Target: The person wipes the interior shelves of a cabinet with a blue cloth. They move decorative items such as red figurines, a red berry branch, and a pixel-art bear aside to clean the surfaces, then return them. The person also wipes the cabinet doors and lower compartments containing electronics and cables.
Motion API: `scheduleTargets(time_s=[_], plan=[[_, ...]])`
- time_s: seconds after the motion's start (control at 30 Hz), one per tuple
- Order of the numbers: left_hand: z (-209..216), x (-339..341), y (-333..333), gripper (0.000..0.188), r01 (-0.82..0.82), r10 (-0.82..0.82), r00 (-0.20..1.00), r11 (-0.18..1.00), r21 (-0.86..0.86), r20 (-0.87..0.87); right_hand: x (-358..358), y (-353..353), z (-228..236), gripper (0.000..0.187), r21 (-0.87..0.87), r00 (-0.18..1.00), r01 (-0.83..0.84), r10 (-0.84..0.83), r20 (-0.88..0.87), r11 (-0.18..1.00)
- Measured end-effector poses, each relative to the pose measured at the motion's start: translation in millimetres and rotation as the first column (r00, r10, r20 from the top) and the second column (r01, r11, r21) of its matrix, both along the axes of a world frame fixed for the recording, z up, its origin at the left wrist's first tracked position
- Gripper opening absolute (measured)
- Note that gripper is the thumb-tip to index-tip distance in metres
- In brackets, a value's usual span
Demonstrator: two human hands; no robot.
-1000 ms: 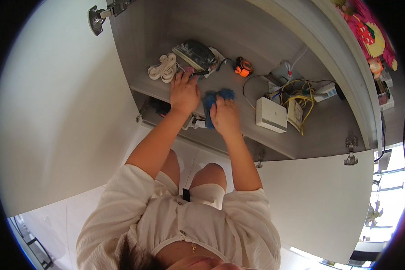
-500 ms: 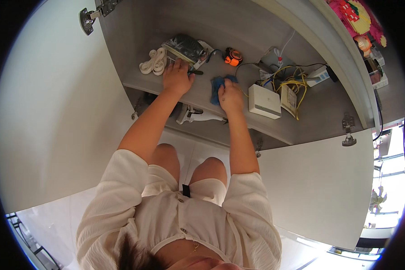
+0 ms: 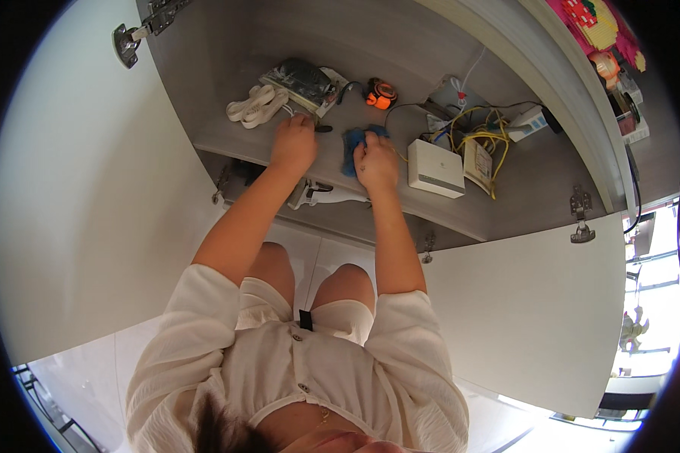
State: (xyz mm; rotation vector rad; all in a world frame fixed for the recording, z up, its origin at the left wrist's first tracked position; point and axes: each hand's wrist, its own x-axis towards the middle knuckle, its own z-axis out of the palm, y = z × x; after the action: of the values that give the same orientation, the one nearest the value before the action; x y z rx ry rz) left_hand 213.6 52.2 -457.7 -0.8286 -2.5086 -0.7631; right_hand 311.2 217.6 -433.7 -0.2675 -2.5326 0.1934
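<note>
My left hand (image 3: 295,143) is closed at the shelf's front left, its fingers curled down. A slim object with a dark, rounded end (image 3: 323,128) sticks out beside its thumb; the rest is covered by the fingers. Just beyond lie a bundled white cord (image 3: 257,106) and a dark item in clear plastic (image 3: 304,78) on top of a flat box. With my right hand (image 3: 376,160) I grip a crumpled blue cloth (image 3: 353,149) against the shelf (image 3: 332,162). An orange and black tape measure (image 3: 381,93) sits farther back between the two hands.
Right of the cloth stands a white router-like box (image 3: 436,167), with tangled yellow cables (image 3: 491,140) and a white power strip (image 3: 527,123) behind. Open cabinet doors flank me, left (image 3: 91,189) and right (image 3: 521,317). A white appliance (image 3: 329,195) lies on the lower level.
My left hand has drawn back from the plastic-wrapped item toward the shelf's front edge, and the dark-ended object shifted with it. My right hand stays on the cloth. The view has shifted slightly.
</note>
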Motion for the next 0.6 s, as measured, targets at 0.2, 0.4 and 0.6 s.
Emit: scheduleTargets(time_s=[0.2,0.4,0.6], plan=[[-3,3,-19,0.027,0.177,-0.185,0.983,0.957,0.229,0.013,0,-3,3,0.026,-0.035,0.999,0.019,-0.017,0.052,0.999],[30,33,-14,0.04,0.029,-0.031,0.999,0.998,-0.053,-0.03,0,1,-3,0.027,-0.056,0.998,0.049,-0.047,0.043,0.997],[26,34,-11,0.037,0.033,-0.035,0.999,0.997,-0.074,-0.03,1,0,-3,0.027,-0.037,0.999,0.045,-0.044,0.023,0.998]])
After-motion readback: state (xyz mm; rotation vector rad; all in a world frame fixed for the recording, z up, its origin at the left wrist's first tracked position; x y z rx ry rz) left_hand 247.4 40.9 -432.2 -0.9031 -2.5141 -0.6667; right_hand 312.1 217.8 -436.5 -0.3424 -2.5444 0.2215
